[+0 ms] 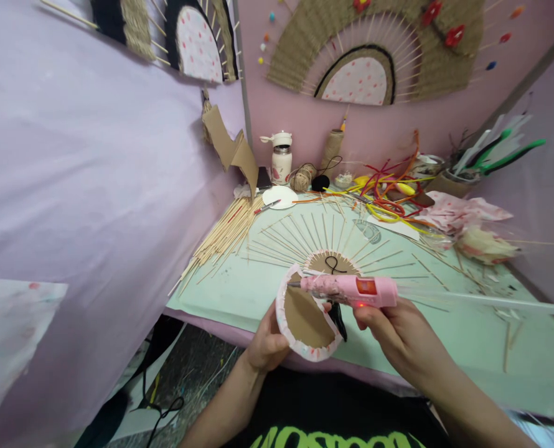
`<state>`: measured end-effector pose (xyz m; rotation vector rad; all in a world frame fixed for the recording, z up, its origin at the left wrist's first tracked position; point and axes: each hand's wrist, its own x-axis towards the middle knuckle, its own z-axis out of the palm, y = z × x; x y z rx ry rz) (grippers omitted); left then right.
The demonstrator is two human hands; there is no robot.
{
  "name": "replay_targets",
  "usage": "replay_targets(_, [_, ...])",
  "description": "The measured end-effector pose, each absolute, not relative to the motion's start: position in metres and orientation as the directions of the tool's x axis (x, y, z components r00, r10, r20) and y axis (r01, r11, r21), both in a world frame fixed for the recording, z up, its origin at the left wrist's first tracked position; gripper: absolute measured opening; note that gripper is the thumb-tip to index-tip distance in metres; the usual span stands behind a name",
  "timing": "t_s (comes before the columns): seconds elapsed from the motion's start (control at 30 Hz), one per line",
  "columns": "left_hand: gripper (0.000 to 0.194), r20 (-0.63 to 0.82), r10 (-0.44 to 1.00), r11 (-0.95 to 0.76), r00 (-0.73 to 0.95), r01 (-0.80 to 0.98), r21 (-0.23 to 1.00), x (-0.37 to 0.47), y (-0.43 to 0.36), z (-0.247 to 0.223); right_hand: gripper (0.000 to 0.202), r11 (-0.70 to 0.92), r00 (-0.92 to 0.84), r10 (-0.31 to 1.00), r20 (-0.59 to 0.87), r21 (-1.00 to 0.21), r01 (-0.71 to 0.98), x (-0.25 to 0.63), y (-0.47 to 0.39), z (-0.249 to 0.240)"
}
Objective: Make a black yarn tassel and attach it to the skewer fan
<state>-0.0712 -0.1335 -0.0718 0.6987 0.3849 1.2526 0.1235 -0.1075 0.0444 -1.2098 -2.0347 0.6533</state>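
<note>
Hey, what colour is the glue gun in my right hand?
The glue gun is pink, shown best in the head view.

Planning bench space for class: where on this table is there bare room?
Left front, between the stick bundle and left hand; right front, between the right hand and short loose sticks. The back is crowded: bottle, twine, coloured pipe cleaners.

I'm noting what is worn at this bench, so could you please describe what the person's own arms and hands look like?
The left hand and right hand are both bare, with no gloves visible. The forearms are uncovered too. The person wears a green-lettered black top.
</note>
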Motion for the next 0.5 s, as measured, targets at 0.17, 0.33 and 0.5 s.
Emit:
replay_targets(0.17, [0.079, 0.109, 0.951, 0.143, 0.289, -0.726, 0.672, -0.0717, -0.1334, -0.0676, 0.044, 0.43, -0.31, 0.902, 0.3, -0.697, 0.574, 0.1252, -0.104, 0.0419])
replay_targets(0.33, [0.084, 0.113, 0.939, 0.174, 0.325, -0.732, 0.659, -0.0714, -0.1343, -0.0643, 0.045, 0.397, -0.281, 0.917, 0.282, -0.692, 0.603, 0.1284, -0.1015, 0.0368])
replay_targets(0.5, [0.086, 0.122, 0.935, 0.181, 0.334, -0.741, 0.647, -0.0714, -0.1338, -0.0658, 0.045, 0.376, -0.255, 0.926, 0.276, -0.689, 0.62, 0.1306, -0.1009, 0.0363])
